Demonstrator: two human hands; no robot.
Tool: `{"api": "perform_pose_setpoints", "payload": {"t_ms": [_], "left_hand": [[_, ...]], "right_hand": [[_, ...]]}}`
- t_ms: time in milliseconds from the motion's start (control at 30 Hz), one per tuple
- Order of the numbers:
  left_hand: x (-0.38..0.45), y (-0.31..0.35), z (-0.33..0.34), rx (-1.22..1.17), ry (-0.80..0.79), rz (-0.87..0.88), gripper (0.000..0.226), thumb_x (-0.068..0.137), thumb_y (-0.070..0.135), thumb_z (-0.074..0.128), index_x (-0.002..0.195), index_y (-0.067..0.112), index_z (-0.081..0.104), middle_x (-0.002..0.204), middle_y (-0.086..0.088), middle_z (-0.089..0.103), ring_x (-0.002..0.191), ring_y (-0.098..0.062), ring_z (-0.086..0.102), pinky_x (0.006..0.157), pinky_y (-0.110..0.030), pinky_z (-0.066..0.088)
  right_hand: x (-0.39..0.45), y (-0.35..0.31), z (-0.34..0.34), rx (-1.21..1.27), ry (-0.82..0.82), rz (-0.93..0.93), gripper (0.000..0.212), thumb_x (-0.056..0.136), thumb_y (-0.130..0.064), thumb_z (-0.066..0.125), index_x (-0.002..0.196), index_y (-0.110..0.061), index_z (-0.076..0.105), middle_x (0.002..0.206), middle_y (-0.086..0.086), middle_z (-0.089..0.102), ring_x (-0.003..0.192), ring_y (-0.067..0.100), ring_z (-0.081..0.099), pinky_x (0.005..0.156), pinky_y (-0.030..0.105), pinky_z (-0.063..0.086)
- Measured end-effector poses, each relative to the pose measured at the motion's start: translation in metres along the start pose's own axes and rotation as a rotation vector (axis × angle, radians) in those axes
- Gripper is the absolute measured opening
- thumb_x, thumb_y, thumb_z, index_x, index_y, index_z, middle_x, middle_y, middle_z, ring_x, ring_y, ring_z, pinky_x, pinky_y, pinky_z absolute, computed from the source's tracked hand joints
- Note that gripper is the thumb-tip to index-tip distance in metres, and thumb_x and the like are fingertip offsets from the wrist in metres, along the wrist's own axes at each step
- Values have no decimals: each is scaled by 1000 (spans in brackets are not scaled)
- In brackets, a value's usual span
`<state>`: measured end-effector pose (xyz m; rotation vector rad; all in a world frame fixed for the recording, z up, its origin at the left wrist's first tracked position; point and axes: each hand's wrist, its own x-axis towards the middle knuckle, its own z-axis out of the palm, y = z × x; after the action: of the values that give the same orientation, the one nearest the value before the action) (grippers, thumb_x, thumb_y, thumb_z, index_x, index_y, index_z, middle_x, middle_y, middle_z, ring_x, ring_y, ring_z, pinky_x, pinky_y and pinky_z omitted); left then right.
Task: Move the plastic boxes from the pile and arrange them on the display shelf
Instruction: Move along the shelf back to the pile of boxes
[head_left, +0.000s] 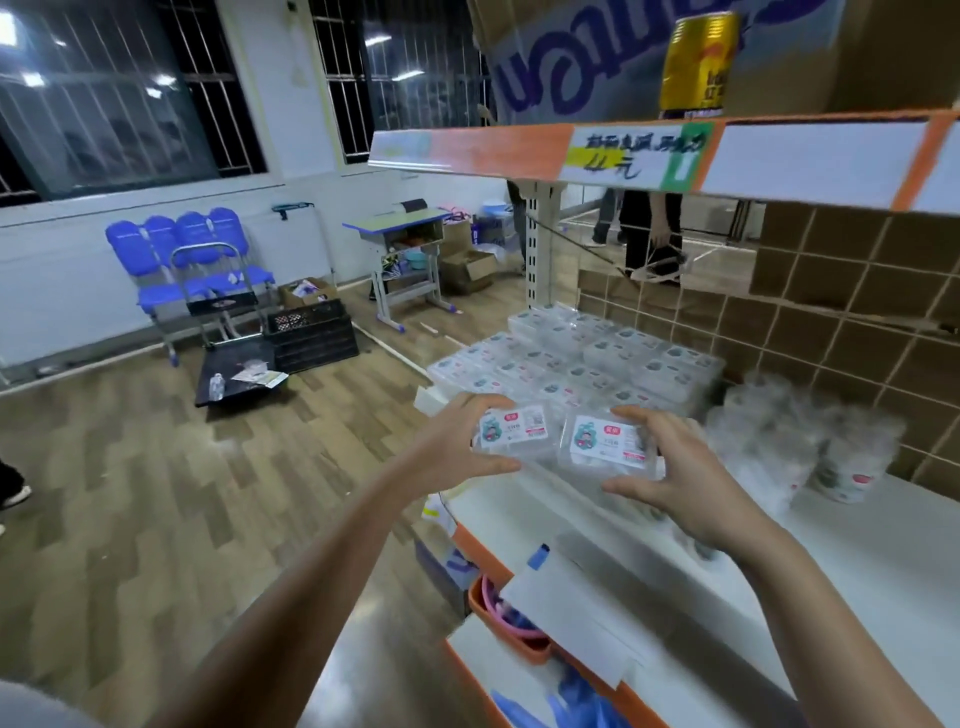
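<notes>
Two clear, flat plastic boxes with rounded corners and white cartoon labels sit side by side just above the front of the white display shelf (857, 545). The left hand (457, 441) grips the left box (511, 434), fingers curled over its far edge and thumb beneath; the right hand (680, 478) grips the right box (605, 441) the same way. Both lie label-up, long axes running roughly left to right. Behind them, matching boxes (576, 358) stand in neat glossy rows against a brown tiled backing (831, 312).
</notes>
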<state>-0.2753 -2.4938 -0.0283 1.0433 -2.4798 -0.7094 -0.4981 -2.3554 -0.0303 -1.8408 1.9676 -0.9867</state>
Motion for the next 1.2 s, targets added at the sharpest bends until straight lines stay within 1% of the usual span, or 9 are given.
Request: {"api": "perform_pose_setpoints", "payload": {"t_ms": [233,367,467,567,667,833,933,1067,1200], "left_hand": [[107,-51,-41,17,-51,41,71,78,40,74,138,29,39,136,6,40,119,-8,41,92,-19,33],[159,-74,-53,48,-75,83,69,79,38,74,138,27,41,134,4,43,122,-12,42,88,-14,29],[198,-96,-56,91,-92,150,69,78,36,76,137,22,44,135,-1,43,124,-14,39,87,-7,25],[237,-117,-56,237,-147,232,75,76,50,73,139,24,43,139,-2,42,129,-21,34,100,-20,24],[269,-136,-55,286,-236,265,74,77,53,70,140,29,40,141,-1,42,130,-22,33,105,-30,28],[301,-157,-54,302,-350,372,73,81,46,69,143,26,37,140,-2,40,129,-20,35,102,-25,27],[312,-166,-50,240,-416,412,75,80,40,73,143,20,38,137,-7,39,128,-22,37,103,-23,27],[323,-177,-42,60,-418,443,73,74,26,80,136,10,47,129,-9,42,122,-24,46,91,-1,30],[322,-182,-38,2,-354,501,69,73,27,81,134,15,49,136,-9,42,125,-25,45,103,-22,37]], "right_hand": [[100,7,9,1,67,103,74,75,-40,75,138,-31,38,133,-3,43,123,20,41,101,31,38],[139,6,16,-2,32,191,68,79,-38,72,136,-37,35,123,-12,34,117,11,37,71,5,40],[167,4,26,-37,111,221,68,79,-33,74,137,-30,38,131,-8,37,128,9,28,94,21,34],[190,5,42,-48,132,277,66,81,-29,73,138,-27,39,141,-3,36,135,14,24,105,25,24],[209,5,54,-48,122,343,66,83,-26,71,139,-26,36,142,0,33,136,16,24,107,28,24],[234,6,76,-45,142,467,65,83,-27,70,138,-26,36,146,-1,24,139,16,19,109,29,23],[243,10,91,-74,183,571,67,82,-33,70,138,-30,35,143,-5,22,135,15,24,108,35,31],[251,12,103,-111,225,666,71,83,-35,68,143,-30,30,143,-6,22,136,16,25,101,30,33],[254,9,108,-102,254,707,69,85,-34,67,143,-28,30,150,-7,21,139,15,22,104,30,30]]}}
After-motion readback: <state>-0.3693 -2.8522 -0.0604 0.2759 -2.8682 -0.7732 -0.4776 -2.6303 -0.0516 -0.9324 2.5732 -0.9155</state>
